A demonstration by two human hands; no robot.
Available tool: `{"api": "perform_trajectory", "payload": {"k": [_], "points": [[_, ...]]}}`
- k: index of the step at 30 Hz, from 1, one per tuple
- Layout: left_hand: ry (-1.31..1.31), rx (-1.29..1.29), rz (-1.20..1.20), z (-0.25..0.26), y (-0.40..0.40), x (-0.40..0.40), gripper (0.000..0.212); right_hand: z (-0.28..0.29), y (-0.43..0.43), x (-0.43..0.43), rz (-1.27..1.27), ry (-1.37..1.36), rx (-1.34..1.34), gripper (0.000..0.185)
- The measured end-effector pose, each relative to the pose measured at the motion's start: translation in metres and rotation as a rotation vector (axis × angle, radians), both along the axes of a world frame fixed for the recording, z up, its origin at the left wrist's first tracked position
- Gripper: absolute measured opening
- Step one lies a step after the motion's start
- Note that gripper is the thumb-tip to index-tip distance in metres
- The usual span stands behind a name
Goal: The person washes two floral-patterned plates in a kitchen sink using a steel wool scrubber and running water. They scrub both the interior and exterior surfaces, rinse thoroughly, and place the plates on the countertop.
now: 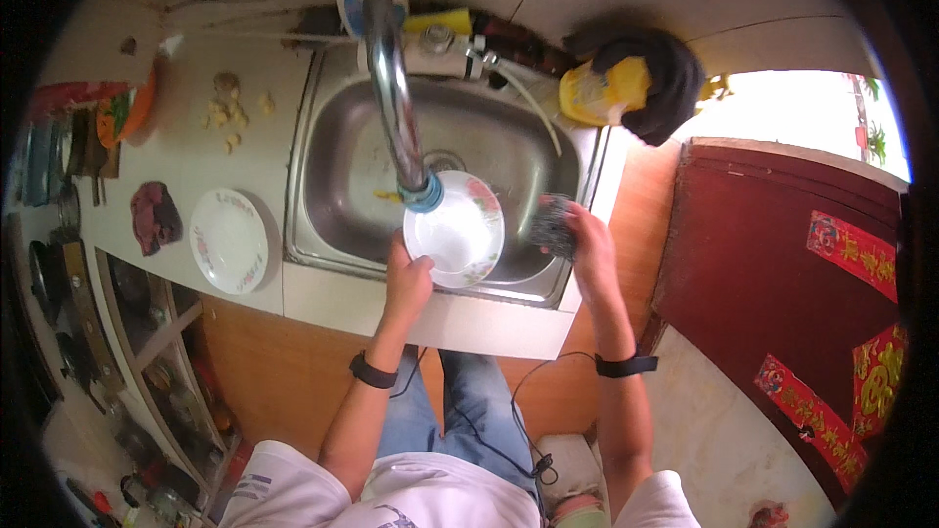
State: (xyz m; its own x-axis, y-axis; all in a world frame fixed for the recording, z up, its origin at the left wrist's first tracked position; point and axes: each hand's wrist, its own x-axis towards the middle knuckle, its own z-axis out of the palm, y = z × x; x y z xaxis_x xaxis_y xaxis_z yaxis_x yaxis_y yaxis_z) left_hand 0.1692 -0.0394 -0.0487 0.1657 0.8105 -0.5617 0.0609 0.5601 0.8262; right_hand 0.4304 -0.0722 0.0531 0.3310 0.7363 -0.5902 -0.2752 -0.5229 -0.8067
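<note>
My left hand point(411, 275) grips the near left rim of a white floral plate point(458, 242), which it holds over the front of the stainless steel sink point(345, 235). The chrome faucet point(392, 95), with a blue nozzle, ends right above the plate's far left edge. To the right of the plate, my right hand point(590, 238) holds a dark grey scouring pad point(554, 227) over the sink's right side, apart from the plate. Another white floral plate point(229, 240) lies on the counter to the left, beside a dark red cloth point(155, 218).
Garlic cloves point(227, 114) lie on the back left counter near an orange container point(132, 114). Behind the sink's right corner stand a yellow bottle point(601, 92) and a dark cloth point(664, 88). A thin pale hose point(539, 110) hangs into the sink. A dark cable point(513, 400) runs by my legs.
</note>
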Motion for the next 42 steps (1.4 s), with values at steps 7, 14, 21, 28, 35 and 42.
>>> {"api": "perform_trajectory", "payload": {"k": [7,14,21,28,35,42], "points": [[-0.182,-0.119,0.022,-0.039,-0.032,-0.013,0.057,-0.108,0.011,-0.111,0.466,-0.873,0.234,0.028],[-0.175,0.038,-0.086,-0.043,-0.046,-0.051,0.059,-0.144,0.001,-0.131,0.367,-0.927,0.232,0.019],[-0.218,0.103,-0.089,-0.04,-0.06,-0.074,0.06,-0.125,-0.014,-0.147,0.672,-1.021,0.275,0.01],[-0.197,0.116,-0.154,-0.046,-0.056,-0.085,0.072,-0.12,-0.007,-0.198,0.6,-0.954,0.404,0.012],[-0.078,0.345,-0.17,-0.058,-0.053,-0.048,0.086,-0.124,0.011,-0.168,0.478,-0.927,0.318,0.014],[-0.103,0.241,-0.34,-0.007,-0.016,-0.022,0.089,-0.1,0.026,-0.128,0.357,-0.874,0.155,0.01]]}}
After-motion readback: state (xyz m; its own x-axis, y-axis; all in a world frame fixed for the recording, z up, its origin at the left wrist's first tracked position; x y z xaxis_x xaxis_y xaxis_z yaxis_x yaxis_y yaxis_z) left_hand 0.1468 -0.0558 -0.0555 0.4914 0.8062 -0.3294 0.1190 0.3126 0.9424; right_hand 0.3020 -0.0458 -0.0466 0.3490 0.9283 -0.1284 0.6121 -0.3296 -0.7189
